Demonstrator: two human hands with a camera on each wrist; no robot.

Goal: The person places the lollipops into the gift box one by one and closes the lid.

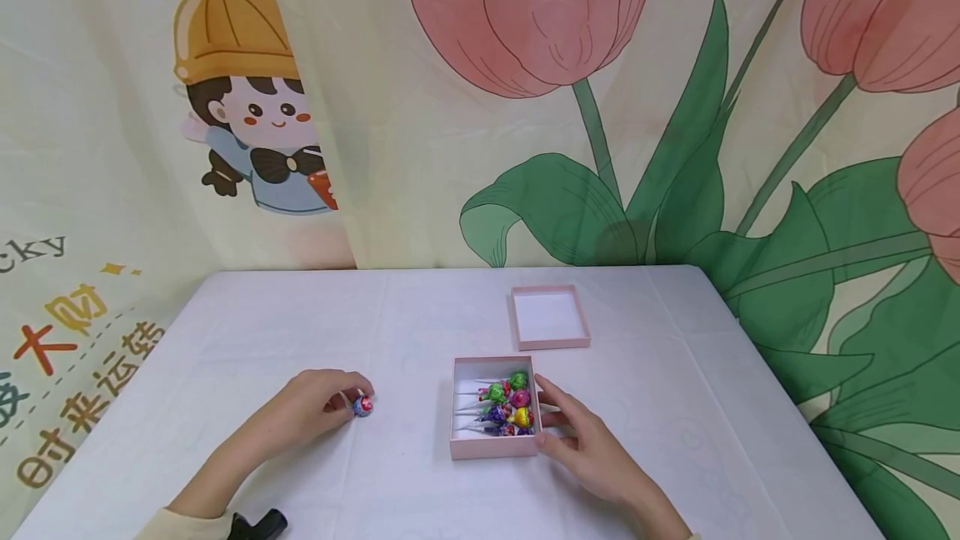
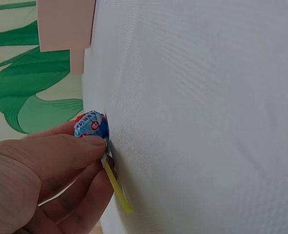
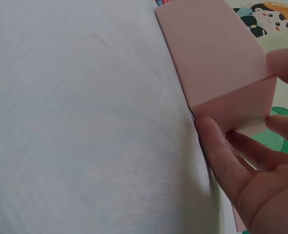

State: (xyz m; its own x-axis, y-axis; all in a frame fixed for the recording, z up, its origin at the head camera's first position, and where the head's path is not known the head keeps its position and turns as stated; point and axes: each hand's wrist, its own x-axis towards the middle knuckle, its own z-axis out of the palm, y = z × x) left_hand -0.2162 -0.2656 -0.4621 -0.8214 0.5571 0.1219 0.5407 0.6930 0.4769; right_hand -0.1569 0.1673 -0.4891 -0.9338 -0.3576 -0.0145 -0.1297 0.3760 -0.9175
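My left hand [image 1: 317, 398] pinches a lollipop [image 2: 91, 125] in a blue and red wrapper. Its yellow stick [image 2: 116, 186] points away below the fingers in the left wrist view, and the candy is close to the white tablecloth. At the centre right stands an open pink box [image 1: 495, 447], with several lollipops [image 1: 510, 407] in green, purple, pink and yellow wrappers lying in it, sticks to the left. My right hand [image 1: 588, 446] holds the box by its right side; in the right wrist view, fingers touch the side wall near a corner.
A shallow pink lid [image 1: 552, 343] lies inside-up behind the box. White cloth [image 1: 405, 490] covers the table. A black strap-like piece [image 1: 258, 525] is at the left wrist. A printed curtain [image 1: 390, 107] with tulips and a cartoon figure hangs behind the table.
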